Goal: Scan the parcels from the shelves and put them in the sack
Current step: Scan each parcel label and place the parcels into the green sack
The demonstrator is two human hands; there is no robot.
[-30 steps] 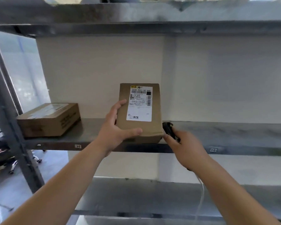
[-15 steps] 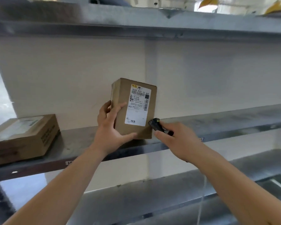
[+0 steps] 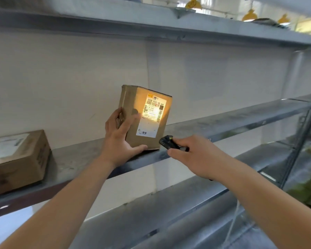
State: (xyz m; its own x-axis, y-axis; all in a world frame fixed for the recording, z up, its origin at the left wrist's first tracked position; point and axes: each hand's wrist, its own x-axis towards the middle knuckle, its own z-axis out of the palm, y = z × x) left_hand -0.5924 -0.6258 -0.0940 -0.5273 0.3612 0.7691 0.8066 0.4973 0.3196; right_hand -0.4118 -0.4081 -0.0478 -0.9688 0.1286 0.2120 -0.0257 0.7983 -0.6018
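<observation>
1 box (image 3: 142,119) upright on shelf (image 3: 232,121), left hand (image 3: 118,139) gripping it; right hand (image 3: 192,155) clutching scanner (image 3: 166,141), label lit; scan underway, sack next

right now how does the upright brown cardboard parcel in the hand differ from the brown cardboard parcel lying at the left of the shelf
The upright brown cardboard parcel stands on end, tilted; the flat brown cardboard parcel lies on its broad face. The upright one is gripped by the left hand and lit by the scanner; the flat one is untouched and unlit. Both carry white labels.
</observation>
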